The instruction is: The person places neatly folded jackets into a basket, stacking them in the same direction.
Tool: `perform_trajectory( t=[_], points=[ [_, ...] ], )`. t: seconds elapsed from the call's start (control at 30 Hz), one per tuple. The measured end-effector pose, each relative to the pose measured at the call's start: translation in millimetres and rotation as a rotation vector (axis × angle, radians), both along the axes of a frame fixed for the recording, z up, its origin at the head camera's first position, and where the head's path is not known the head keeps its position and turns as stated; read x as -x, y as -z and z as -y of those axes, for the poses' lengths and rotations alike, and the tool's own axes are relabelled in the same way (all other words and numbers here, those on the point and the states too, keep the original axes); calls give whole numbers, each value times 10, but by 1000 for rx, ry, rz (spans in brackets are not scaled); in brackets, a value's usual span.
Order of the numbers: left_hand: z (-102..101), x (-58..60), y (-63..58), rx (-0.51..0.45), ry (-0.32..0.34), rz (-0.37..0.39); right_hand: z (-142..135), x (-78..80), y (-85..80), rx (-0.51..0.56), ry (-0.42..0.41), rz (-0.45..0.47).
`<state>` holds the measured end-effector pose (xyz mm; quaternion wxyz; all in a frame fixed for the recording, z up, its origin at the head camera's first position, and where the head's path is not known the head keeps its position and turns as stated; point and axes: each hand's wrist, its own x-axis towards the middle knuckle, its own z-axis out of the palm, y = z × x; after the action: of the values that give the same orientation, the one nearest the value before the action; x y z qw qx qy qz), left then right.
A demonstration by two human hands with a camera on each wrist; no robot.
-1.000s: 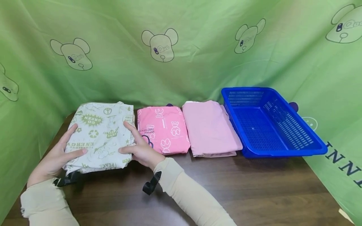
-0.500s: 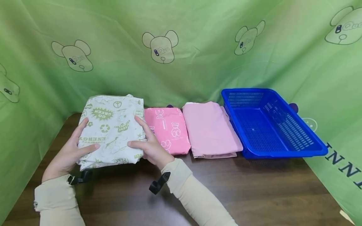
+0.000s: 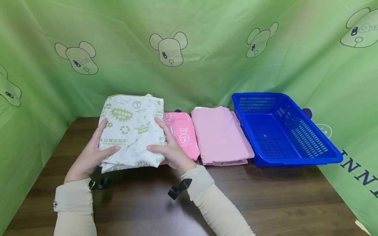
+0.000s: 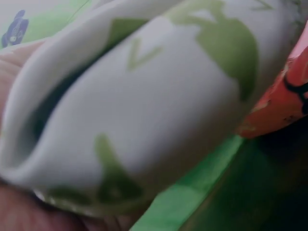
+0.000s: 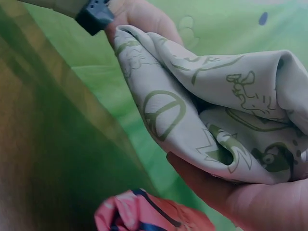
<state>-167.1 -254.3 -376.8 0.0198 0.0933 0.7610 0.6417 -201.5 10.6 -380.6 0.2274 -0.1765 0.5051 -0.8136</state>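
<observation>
A folded white cloth (image 3: 133, 131) with green lettering and recycling and peace signs hangs above the table's left half. My left hand (image 3: 90, 157) grips its left edge, thumb on top and fingers partly out of sight. On the opposite edge my right hand (image 3: 174, 152) holds it likewise, the thumb over the top face. Layered folds of the white cloth (image 5: 163, 115) show between both hands in the right wrist view. Behind the right hand, a folded bright pink cloth (image 3: 185, 137) with white figures is partly covered from sight.
A folded pale pink cloth (image 3: 222, 134) lies to the right of the bright pink one. Beside it stands a blue plastic basket (image 3: 298, 160) with slotted walls. The brown table (image 3: 141, 209) backs onto a green curtain (image 3: 200, 78).
Both hands have carried the white printed cloth up and to the right, and it now covers more of the bright pink cloth from sight. The pale pink cloth and basket stay put.
</observation>
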Motion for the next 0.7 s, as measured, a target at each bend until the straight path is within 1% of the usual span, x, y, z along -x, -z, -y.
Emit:
perform_trajectory(
  t=[0.17,0.23,0.37,0.47,0.5,0.6,0.7],
  points=[
    [-167,28,0,-134,50,37,-162,38,-32,-8,14,-33],
    [-237,26,-11,-142,46,38,-222,51,-33,-6,18,-43],
    [-389,0,-77,-88,25,7,-344,55,-37,12,21,-58],
    [-500,-28,-124,-90,38,-9,-445,56,-49,24,18,-65],
    [-532,-35,-129,-108,50,-6,-477,58,-53,31,15,-66],
    [-605,-38,-120,-144,78,-10,-575,67,-67,36,7,-68],
    [-655,-7,-67,-171,101,-12,-671,78,-77,39,0,-76]
  ],
)
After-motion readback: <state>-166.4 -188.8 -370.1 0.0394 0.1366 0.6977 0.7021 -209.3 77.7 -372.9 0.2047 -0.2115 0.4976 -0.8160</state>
